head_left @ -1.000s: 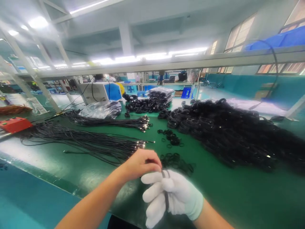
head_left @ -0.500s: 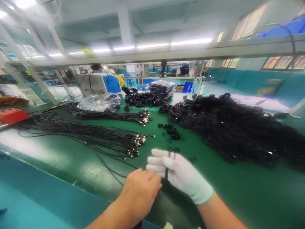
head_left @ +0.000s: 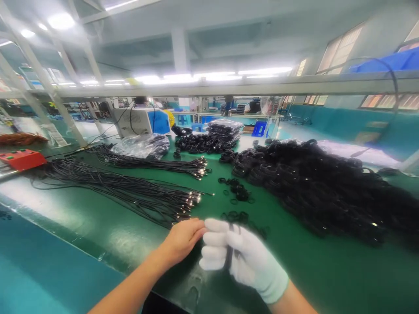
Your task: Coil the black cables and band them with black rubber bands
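My right hand [head_left: 240, 255], in a white glove, is curled with a black cable [head_left: 229, 253] running across its fingers. Bare and closed, my left hand [head_left: 185, 240] has its fingertips against the glove's fingertips; what they pinch, if anything, is hidden. Just beyond the left hand are the metal connector ends of a bundle of straight black cables [head_left: 131, 187]. Small black rings [head_left: 240, 216] lie on the green table behind the glove, with more black rings [head_left: 238, 189] farther back.
A large heap of coiled black cables [head_left: 314, 187] covers the right side of the green table [head_left: 108, 222]. A second cable bundle [head_left: 157, 163], a clear plastic bag [head_left: 144, 146] and more coils [head_left: 206, 141] lie behind. A red box [head_left: 22, 159] is at the left.
The loose cable trailing left of my left hand is no longer visible. My left hand has moved up to the gloved fingertips. The gloved fingers are more curled, and the view has tilted up.
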### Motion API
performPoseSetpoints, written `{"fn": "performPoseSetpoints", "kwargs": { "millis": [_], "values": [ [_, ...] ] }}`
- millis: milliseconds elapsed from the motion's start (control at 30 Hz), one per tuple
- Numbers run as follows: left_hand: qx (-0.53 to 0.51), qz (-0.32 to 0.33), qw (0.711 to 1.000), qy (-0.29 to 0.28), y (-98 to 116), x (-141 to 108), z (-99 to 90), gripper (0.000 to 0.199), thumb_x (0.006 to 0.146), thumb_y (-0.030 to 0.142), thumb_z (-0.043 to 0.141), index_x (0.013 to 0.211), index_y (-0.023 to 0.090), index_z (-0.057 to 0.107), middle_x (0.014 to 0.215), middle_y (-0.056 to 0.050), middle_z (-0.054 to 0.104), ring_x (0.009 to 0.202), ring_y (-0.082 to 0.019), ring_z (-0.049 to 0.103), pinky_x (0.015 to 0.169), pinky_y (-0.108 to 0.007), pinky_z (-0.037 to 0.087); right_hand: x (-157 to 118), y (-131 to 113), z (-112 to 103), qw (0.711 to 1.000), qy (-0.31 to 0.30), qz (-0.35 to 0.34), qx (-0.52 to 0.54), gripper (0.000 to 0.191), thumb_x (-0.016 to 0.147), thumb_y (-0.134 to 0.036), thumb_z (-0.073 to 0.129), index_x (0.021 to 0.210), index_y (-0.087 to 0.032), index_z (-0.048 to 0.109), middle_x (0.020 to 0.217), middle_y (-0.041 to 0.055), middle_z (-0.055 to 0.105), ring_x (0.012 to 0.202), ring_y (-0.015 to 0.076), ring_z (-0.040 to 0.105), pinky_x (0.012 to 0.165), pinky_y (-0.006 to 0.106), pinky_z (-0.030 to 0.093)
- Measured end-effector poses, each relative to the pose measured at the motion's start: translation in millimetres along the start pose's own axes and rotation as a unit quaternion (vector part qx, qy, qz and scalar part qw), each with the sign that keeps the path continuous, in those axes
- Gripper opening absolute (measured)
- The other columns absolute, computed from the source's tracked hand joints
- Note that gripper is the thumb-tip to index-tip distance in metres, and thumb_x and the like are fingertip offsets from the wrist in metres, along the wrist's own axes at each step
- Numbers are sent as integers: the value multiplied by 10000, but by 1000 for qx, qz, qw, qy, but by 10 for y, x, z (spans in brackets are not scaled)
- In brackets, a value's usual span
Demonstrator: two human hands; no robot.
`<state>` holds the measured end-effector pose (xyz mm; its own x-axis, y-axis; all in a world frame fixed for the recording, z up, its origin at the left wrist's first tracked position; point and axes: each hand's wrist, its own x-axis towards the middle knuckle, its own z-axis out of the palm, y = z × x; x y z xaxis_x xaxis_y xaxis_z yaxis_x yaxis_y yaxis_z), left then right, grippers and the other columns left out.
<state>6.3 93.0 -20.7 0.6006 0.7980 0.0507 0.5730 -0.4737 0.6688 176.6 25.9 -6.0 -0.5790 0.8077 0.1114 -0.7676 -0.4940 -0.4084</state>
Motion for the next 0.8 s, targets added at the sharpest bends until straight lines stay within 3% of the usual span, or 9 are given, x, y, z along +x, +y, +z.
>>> {"fn": "performPoseSetpoints", "kwargs": {
  "millis": [133,233,333,400,467,533,633,700,800],
  "values": [
    [264,-1,964,38,20,-214,110,266,910,242,353,835,216,607,795,-11,616,698,-163,546,626,-270,346,-15,-141,-78,990,74,-90,-81,311,810,-259,645,1084,-142,555,847,38,565,776,167,577,811,429,429],
    [292,50,955,27,232,-345,217,230,898,217,371,808,208,582,767,-11,623,658,-163,540,607,-286,319,-16,-162,-136,978,124,-112,-126,367,805,-289,651,1131,-147,557,1039,112,614,924,233,608,889,481,412],
    [284,109,952,29,402,-385,274,196,877,185,412,747,190,560,739,-13,621,642,-157,537,599,-298,301,-12,-110,-161,964,177,-103,-170,397,791,-287,669,1141,-138,554,1082,138,628,949,248,622,898,460,422],
    [285,142,947,41,433,-377,217,199,884,205,440,723,185,555,711,-9,614,625,-151,526,592,-303,289,-23,-55,-177,954,195,-68,-215,388,789,-246,672,1137,-120,557,1052,140,643,923,235,628,856,408,447],
    [284,178,941,46,416,-365,69,196,887,275,484,740,185,577,708,-9,612,646,-149,521,603,-301,290,-44,10,-195,956,157,-12,-246,348,786,-218,673,1099,-100,580,978,126,657,860,212,629,798,367,460],
    [257,201,945,35,380,-359,-124,194,869,336,530,770,192,612,729,-12,617,698,-146,528,639,-290,314,-64,86,-207,967,82,56,-233,318,786,-234,670,1057,-83,599,912,116,653,798,197,624,776,372,459],
    [128,160,979,1,306,-351,-328,148,822,335,599,787,205,661,782,-1,632,748,-127,546,699,-249,372,-65,215,-189,977,15,151,-150,383,757,-311,694,1038,-76,583,844,104,626,750,210,624,788,455,444],
    [-18,106,994,-30,235,-335,-333,116,772,303,650,778,190,674,788,3,638,746,-119,562,695,-218,414,-41,296,-155,976,-1,199,-91,419,711,-334,731,1003,-86,563,769,58,583,702,196,604,768,474,442],
    [-207,23,977,-52,108,-294,-191,117,757,250,632,772,137,661,751,-9,639,712,-123,577,646,-204,449,10,377,-102,974,-20,225,9,360,649,-258,780,859,-117,524,658,-39,451,586,95,486,692,338,439]
  ]
}}
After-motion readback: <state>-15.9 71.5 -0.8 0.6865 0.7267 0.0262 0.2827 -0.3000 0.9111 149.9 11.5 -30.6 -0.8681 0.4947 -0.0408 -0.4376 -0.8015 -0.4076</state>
